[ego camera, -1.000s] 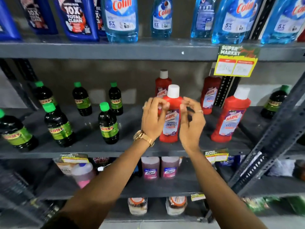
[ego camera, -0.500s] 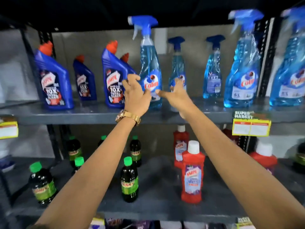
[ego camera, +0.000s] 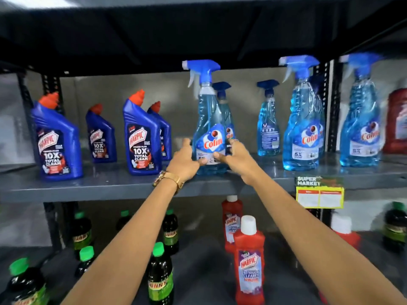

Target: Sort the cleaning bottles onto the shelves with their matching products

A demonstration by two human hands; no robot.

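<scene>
A light-blue Colin spray bottle (ego camera: 209,119) stands at the front of the upper grey shelf (ego camera: 110,186). My left hand (ego camera: 186,160) clasps its lower left side and my right hand (ego camera: 236,158) its lower right side, thumbs on the label. A second Colin spray bottle (ego camera: 226,111) stands right behind it, partly hidden. Further Colin spray bottles (ego camera: 302,126) stand to the right. Dark-blue Harpic bottles (ego camera: 141,137) with orange caps stand to the left.
On the lower shelf, a red Harpic bottle (ego camera: 250,263) with a white cap stands below my right forearm, another red one (ego camera: 231,219) behind it. Green-capped dark Sunny bottles (ego camera: 159,276) stand at lower left. A yellow price tag (ego camera: 319,192) hangs from the upper shelf edge.
My hands left the red Harpic bottle on the lower shelf and rose to the upper shelf. They now close around the front Colin spray bottle.
</scene>
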